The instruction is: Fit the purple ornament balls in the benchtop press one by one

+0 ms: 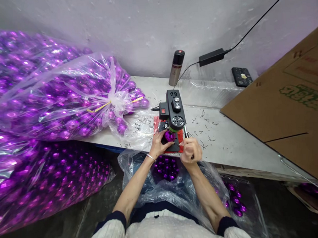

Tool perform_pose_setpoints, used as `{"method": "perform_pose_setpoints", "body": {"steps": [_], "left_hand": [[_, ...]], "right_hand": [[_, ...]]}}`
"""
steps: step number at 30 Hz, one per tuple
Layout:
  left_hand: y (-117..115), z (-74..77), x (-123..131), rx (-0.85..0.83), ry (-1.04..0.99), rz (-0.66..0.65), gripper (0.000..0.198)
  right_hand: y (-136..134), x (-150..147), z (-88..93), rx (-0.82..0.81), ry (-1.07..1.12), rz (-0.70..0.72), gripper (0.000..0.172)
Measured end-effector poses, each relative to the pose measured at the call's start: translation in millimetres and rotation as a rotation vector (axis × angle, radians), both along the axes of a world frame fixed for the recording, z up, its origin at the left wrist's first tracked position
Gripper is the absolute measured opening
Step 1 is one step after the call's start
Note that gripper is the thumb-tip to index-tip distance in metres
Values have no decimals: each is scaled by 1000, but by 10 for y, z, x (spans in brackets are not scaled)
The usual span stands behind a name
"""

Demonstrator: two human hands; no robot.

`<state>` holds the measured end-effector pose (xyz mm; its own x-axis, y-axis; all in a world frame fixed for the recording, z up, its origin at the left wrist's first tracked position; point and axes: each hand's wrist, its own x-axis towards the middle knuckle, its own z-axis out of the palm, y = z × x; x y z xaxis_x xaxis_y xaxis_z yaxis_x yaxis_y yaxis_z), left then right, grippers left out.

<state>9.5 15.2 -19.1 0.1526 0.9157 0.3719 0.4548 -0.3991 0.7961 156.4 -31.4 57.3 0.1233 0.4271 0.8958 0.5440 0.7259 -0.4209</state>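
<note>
A shiny purple ball (170, 136) sits under the head of a small black bench press machine (176, 109), held by the fingers of my left hand (159, 143). The machine stands on a red mat (156, 124) at the table's front edge. My right hand (191, 150) is closed in a fist round the machine's lever (186, 131), just right of the ball. Below the table edge, more purple balls (166, 168) lie in a clear plastic bag (144, 190) across my lap.
Large clear bags of purple balls (53, 89) fill the left side. A spray can (177, 68), a black power adapter (211, 57) and a dark phone (242, 77) are at the back. A cardboard box (287, 119) stands right. Small dark scraps (206, 130) litter the table (224, 144).
</note>
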Motion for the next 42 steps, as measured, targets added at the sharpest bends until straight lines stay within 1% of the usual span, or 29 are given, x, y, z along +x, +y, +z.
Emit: {"method": "perform_pose_setpoints", "body": {"steps": [3,5,10,14,22,26,30,33,36,40,42], "left_hand": [[-4,-18,3,8,-3,5,64],[-9,-21,5,2,-7,2,64],[-23,10,5,-24,-14,-4,65],[-30,31,-1,-38,-7,0,64],[-43,23,-10,-23,13,0,63],[-37,13,-8,-42,3,-2,64],[-32,15,-7,-49,-30,-15,63],[-34,22,-4,-60,-55,-15,63],[-39,28,0,-78,-65,-3,64],[-43,24,-1,-61,-71,-3,65],[-46,19,-5,-47,-67,-7,65]], "right_hand": [[-34,-22,88,-32,53,-35,28],[-35,-21,69,-26,42,-28,29],[20,20,-158,55,-65,18,31],[72,37,-320,109,-86,44,31],[87,50,-488,87,-55,64,32],[96,55,-509,89,-57,62,31],[119,58,-444,109,-106,69,31],[109,51,-337,126,-126,66,31],[47,37,-156,94,-91,36,32],[-53,21,147,-35,-29,-15,29],[-78,10,259,-74,13,-25,29]]}}
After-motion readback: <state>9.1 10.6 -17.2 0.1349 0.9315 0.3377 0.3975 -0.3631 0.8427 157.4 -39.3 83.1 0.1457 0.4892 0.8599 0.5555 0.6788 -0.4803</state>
